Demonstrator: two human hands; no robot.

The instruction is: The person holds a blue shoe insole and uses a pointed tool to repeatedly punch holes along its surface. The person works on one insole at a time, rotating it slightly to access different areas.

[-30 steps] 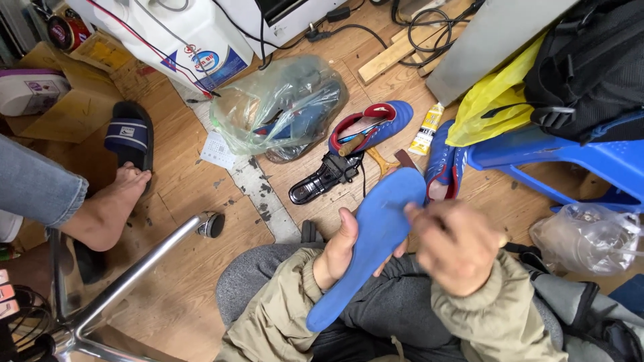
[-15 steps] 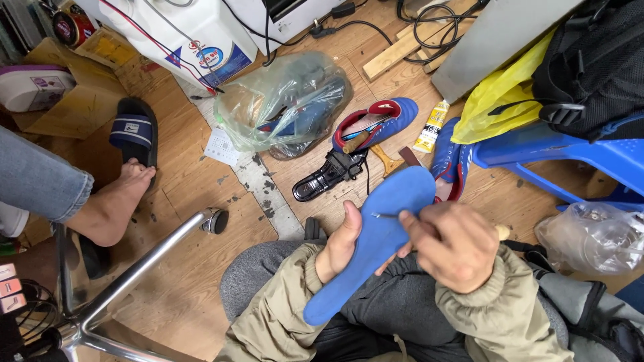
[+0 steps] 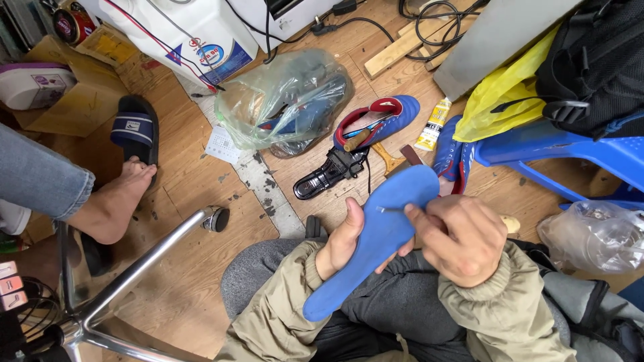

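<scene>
Left hand (image 3: 343,240) grips the tilted blue insole (image 3: 376,234); right hand (image 3: 459,238) pinches a thin needle (image 3: 391,209) against it.

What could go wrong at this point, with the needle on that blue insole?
1. The right hand presses a thin needle at the blue insole while the left hand grips it from behind; a slip or push-through might prick those fingers.
2. The insole is held in the air over the lap, unsupported, so it may flex and throw the needle off.
3. The glue tube lies on the cluttered floor near the blue shoe and could get knocked.
</scene>
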